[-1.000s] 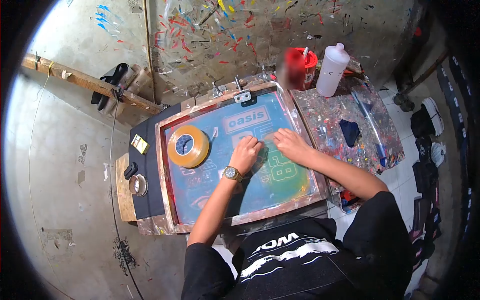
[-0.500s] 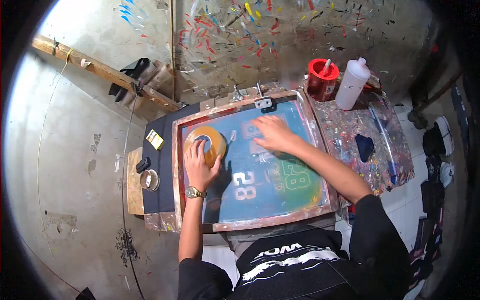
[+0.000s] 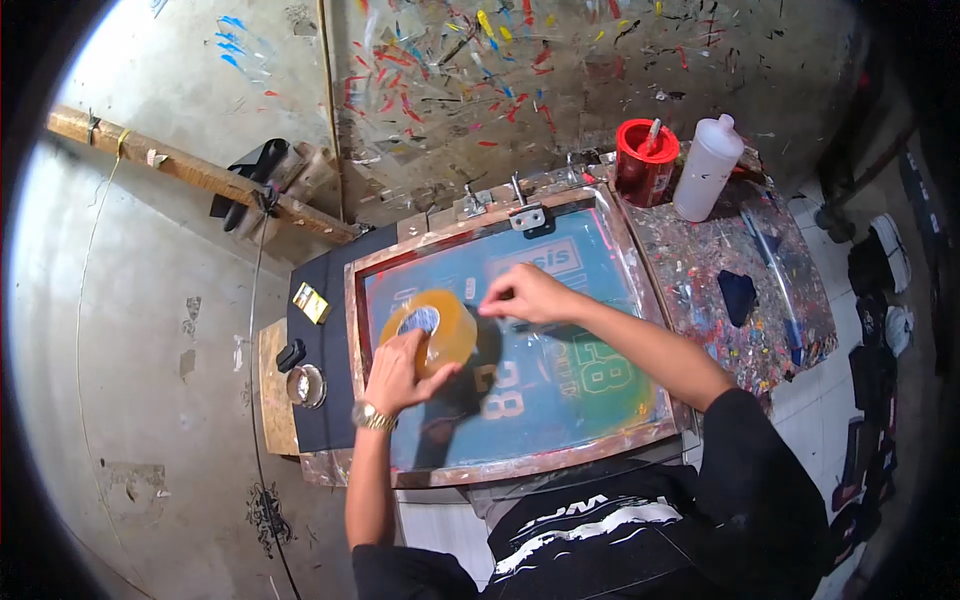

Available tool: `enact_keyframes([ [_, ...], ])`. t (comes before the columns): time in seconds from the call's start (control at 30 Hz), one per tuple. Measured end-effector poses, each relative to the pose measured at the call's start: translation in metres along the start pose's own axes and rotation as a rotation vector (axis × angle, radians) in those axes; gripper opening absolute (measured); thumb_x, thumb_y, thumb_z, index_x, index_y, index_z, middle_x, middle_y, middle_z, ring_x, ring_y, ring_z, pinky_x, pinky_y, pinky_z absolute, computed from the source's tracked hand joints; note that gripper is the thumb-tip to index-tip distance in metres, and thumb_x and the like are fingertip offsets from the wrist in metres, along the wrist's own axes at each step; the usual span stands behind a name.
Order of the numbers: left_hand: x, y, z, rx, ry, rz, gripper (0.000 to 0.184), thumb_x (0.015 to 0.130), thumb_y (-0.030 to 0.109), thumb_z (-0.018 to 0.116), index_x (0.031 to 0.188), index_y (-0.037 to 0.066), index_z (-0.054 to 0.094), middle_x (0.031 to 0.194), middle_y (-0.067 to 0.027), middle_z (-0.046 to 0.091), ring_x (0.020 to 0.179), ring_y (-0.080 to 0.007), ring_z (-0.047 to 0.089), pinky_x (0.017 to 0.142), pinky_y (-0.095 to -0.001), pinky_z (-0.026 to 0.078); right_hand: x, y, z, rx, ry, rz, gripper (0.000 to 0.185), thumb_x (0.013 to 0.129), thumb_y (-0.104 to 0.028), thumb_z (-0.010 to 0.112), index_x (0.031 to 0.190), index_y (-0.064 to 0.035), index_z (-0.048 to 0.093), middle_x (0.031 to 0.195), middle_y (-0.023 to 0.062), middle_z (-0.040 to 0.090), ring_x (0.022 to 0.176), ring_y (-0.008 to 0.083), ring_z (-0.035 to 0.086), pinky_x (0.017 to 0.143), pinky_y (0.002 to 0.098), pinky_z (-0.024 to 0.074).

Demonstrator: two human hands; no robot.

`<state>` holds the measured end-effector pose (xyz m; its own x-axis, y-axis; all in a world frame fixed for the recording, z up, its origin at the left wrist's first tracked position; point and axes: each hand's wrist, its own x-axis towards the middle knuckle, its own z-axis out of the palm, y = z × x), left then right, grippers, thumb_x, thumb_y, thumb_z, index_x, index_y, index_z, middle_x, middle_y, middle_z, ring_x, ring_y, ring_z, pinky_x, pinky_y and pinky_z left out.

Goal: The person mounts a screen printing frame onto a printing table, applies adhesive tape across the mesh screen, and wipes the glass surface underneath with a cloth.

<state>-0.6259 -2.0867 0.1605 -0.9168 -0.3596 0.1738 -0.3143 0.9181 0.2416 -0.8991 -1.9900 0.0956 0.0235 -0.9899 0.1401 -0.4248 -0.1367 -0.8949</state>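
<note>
A wide roll of amber tape (image 3: 453,338) is gripped by my left hand (image 3: 398,372), fingers in its core and thumb along its lower edge. The roll is tilted above the blue mesh of a wood-framed screen (image 3: 460,437). To the right of the roll, my right hand (image 3: 525,296) is closed with fingertips pinched together; whatever they hold is too small to make out. Under the hands the mesh shows lettering and number designs. A metal hinge clamp (image 3: 527,217) sits at the screen's top edge.
A red tub (image 3: 645,165) and a white bottle (image 3: 708,168) stand on the paint-stained board (image 3: 690,260) at the right, with a dark cloth (image 3: 737,297). Left of the screen lie a yellow box (image 3: 310,303), a black object (image 3: 291,354) and a round tin (image 3: 306,386).
Both hands were together over the mesh; my left hand then reached the tape roll, which is now lifted and tilted. My right hand has closed and come near the roll.
</note>
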Motion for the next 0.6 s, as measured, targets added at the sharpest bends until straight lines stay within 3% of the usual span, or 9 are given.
enact_keyframes([
  [0.07,-0.002,0.029,-0.035,-0.033,0.002,0.054,0.064,0.080,0.053,0.078,0.109,-0.002,0.062,0.083,-0.0197,0.070,0.076,-0.0390,0.071,0.070,-0.0424,0.057,-0.060,-0.037,-0.023,0.244,-0.058,0.020,0.021,0.090,-0.023,0.075,0.094,-0.0024,0.078,0.079,0.0080,0.075,0.072,0.0136,0.068,0.070,0.0308,0.0539],
  [0.17,-0.003,0.084,-0.089,-0.073,-0.186,-0.044,0.077,0.079,0.065,0.075,0.110,-0.004,0.063,0.072,-0.0201,0.069,0.066,-0.0373,0.071,0.060,-0.0414,0.057,-0.152,-0.108,-0.042,0.217,0.041,0.012,0.014,0.089,-0.015,0.077,0.094,-0.0027,0.079,0.082,0.0097,0.075,0.074,0.0137,0.070,0.070,0.0283,0.0546],
  [0.2,-0.001,0.112,-0.114,-0.031,-0.375,-0.152,0.069,0.077,0.056,0.083,0.107,-0.003,0.063,0.084,-0.0237,0.070,0.075,-0.0341,0.074,0.067,-0.0383,0.058,-0.175,-0.131,-0.053,0.223,0.088,0.049,0.011,0.088,-0.013,0.078,0.093,-0.0038,0.079,0.083,0.0105,0.075,0.074,0.0141,0.071,0.070,0.0286,0.0552],
  [0.23,-0.004,0.131,-0.130,-0.095,-0.396,-0.112,0.068,0.077,0.054,0.084,0.108,-0.003,0.063,0.081,-0.0242,0.070,0.074,-0.0367,0.073,0.068,-0.0390,0.059,-0.193,-0.145,-0.065,0.194,0.096,0.075,0.010,0.086,-0.011,0.080,0.093,-0.0043,0.080,0.083,0.0103,0.075,0.072,0.0145,0.071,0.067,0.0284,0.0553],
  [0.27,-0.012,0.143,-0.134,-0.164,-0.334,-0.027,0.075,0.082,0.061,0.076,0.113,-0.005,0.060,0.081,-0.0252,0.067,0.063,-0.0373,0.069,0.056,-0.0423,0.056,-0.211,-0.157,-0.075,0.165,0.107,0.105,0.010,0.084,-0.008,0.081,0.093,-0.0047,0.080,0.084,0.0102,0.076,0.070,0.0149,0.071,0.065,0.0282,0.0554],
  [0.33,-0.013,0.181,-0.162,-0.246,-0.237,0.077,0.061,0.080,0.048,0.083,0.120,0.005,0.064,0.114,-0.0206,0.062,0.065,-0.0305,0.068,0.057,-0.0403,0.057,-0.242,-0.178,-0.088,0.158,0.172,-0.012,0.010,0.082,-0.007,0.083,0.090,-0.0049,0.079,0.079,0.0089,0.075,0.065,0.0139,0.070,0.055,0.0245,0.0522],
  [0.47,-0.031,0.234,-0.192,-0.032,0.066,0.257,0.058,0.065,0.047,0.093,0.113,0.018,0.076,0.101,-0.0131,0.070,0.081,-0.0230,0.074,0.069,-0.0327,0.060,-0.271,-0.224,-0.100,0.292,0.419,-0.286,0.009,0.077,-0.005,0.086,0.080,-0.0069,0.078,0.070,0.0076,0.072,0.055,0.0102,0.066,0.046,0.0205,0.0462],
  [0.57,-0.044,0.246,-0.207,0.066,0.093,0.356,0.044,0.077,0.042,0.083,0.116,0.023,0.076,0.102,-0.0127,0.074,0.072,-0.0183,0.071,0.062,-0.0245,0.058,-0.288,-0.249,-0.118,0.024,0.278,-0.432,0.010,0.076,-0.001,0.086,0.074,-0.0072,0.078,0.066,0.0031,0.069,0.047,0.0099,0.058,0.044,0.0231,0.0457],
  [0.6,-0.044,0.250,-0.210,0.057,0.061,0.302,0.049,0.073,0.042,0.086,0.116,0.022,0.076,0.101,-0.0120,0.072,0.074,-0.0184,0.071,0.062,-0.0260,0.057,-0.288,-0.249,-0.113,0.029,0.276,-0.437,0.010,0.076,-0.001,0.086,0.074,-0.0072,0.078,0.066,0.0031,0.069,0.047,0.0099,0.058,0.044,0.0231,0.0457],
])
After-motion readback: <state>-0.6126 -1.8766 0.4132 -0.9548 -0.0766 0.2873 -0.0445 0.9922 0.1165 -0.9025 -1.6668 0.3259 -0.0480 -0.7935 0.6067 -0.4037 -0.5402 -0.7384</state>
